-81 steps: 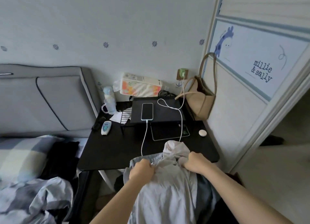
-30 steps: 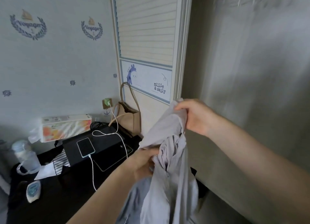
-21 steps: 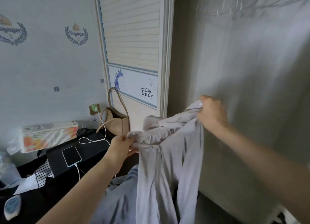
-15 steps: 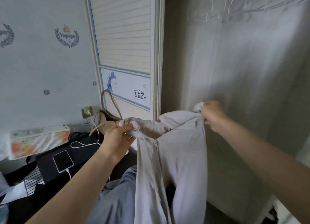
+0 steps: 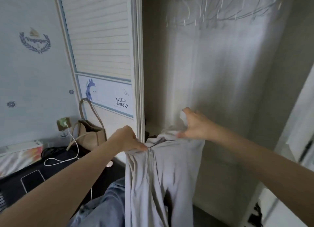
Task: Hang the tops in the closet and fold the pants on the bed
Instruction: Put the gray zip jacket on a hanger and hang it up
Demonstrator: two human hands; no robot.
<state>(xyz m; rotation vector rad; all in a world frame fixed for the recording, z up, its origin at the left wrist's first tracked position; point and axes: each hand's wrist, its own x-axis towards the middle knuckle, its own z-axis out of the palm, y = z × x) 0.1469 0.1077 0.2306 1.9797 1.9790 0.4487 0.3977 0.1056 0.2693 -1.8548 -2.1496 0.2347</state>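
At far left, a phone (image 5: pixel 32 180) on a white charging cable (image 5: pixel 74 147) is seen on the black desk (image 5: pixel 10 187), beside a tan tote bag (image 5: pixel 90 133). The grey zip-up top (image 5: pixel 161 175) is held up before the open closet (image 5: pixel 220 90): its left collar edge is pinched by the left hand (image 5: pixel 126 141), while the right side is only touched by the spread fingers of the right hand (image 5: pixel 195 126). White hangers (image 5: pixel 203 11) are hung overhead.
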